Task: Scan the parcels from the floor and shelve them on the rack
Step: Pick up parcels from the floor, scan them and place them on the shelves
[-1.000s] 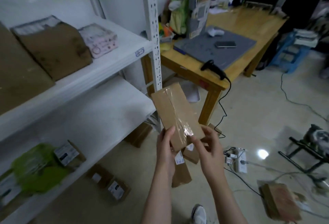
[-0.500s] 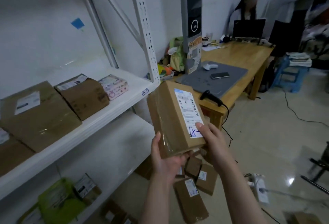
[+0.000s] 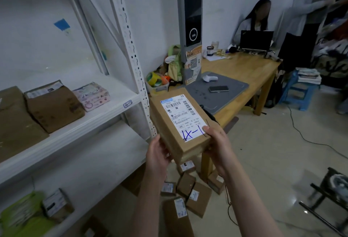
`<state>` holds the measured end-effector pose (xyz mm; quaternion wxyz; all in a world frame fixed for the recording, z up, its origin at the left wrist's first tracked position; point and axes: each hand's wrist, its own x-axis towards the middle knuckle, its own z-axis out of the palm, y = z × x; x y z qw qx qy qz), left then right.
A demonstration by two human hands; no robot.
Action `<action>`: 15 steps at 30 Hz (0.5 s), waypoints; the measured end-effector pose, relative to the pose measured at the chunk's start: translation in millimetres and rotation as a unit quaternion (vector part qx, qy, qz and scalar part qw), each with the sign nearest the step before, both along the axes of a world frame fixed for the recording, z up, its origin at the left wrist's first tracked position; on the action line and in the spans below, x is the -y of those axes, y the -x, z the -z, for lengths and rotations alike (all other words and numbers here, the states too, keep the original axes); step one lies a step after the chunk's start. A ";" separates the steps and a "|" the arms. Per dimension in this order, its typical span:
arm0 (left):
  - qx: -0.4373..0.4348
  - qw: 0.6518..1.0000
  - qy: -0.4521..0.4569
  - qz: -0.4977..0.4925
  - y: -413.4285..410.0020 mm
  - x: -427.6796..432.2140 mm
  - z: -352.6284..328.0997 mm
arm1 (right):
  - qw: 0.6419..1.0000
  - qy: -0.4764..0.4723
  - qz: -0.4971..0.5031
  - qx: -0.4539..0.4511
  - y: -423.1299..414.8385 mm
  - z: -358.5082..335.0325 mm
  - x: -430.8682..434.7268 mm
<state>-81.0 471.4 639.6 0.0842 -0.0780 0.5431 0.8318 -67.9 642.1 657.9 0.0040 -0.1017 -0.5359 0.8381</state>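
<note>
Since half a second ago the brown cardboard parcel with the white shipping label (image 3: 180, 124) has tipped flatter, so the label faces up at me. I hold it in the air between rack and table, its long axis running away from me. My left hand (image 3: 157, 154) cups its near left corner. My right hand (image 3: 216, 140) pinches the near right corner, thumb on the label. The white metal rack shelf (image 3: 116, 105) lies just left. A black handheld scanner (image 3: 212, 118) peeks out behind the parcel's right edge on the light wooden table (image 3: 254, 71), nearer my right hand, so I judge that hand should reach for it.
</note>
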 end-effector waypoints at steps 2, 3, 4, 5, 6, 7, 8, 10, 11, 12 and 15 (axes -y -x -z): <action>-0.040 0.997 0.059 0.006 4.1 -9.4 6.8 | 1.000 0.000 -0.008 -0.005 5.4 6.0 -15.4; -0.058 0.994 0.090 0.009 7.1 -14.0 9.7 | 1.000 0.000 -0.013 -0.006 8.9 9.9 -22.3; -0.068 0.993 0.099 0.012 10.6 -18.1 10.1 | 1.000 0.000 -0.017 -0.006 12.3 13.8 -28.1; -0.057 0.994 0.087 0.020 14.9 -23.4 8.0 | 1.000 0.000 -0.018 -0.003 15.5 17.7 -32.6; -0.030 0.997 0.061 0.026 20.0 -29.0 5.4 | 1.000 0.001 -0.017 0.002 19.4 22.7 -36.3; -0.005 0.999 0.045 0.024 24.9 -32.9 4.1 | 1.000 0.004 -0.014 0.011 24.0 27.9 -39.0; 0.009 0.999 0.042 0.022 31.8 -35.4 5.2 | 1.000 0.006 -0.014 0.020 28.9 32.4 -40.8; 0.025 0.997 0.065 0.020 44.7 -37.4 7.7 | 1.000 -0.002 -0.012 0.025 41.8 41.0 -43.0; 0.041 0.996 0.074 0.016 52.1 -36.9 7.8 | 1.000 -0.008 -0.009 0.023 49.2 44.3 -43.7; 0.057 0.995 0.077 0.010 60.0 -35.3 7.8 | 1.000 -0.014 -0.007 0.021 57.2 46.6 -44.1; 0.086 0.991 0.102 0.010 88.8 -27.5 8.2 | 1.000 -0.009 -0.001 0.010 83.5 50.8 -41.8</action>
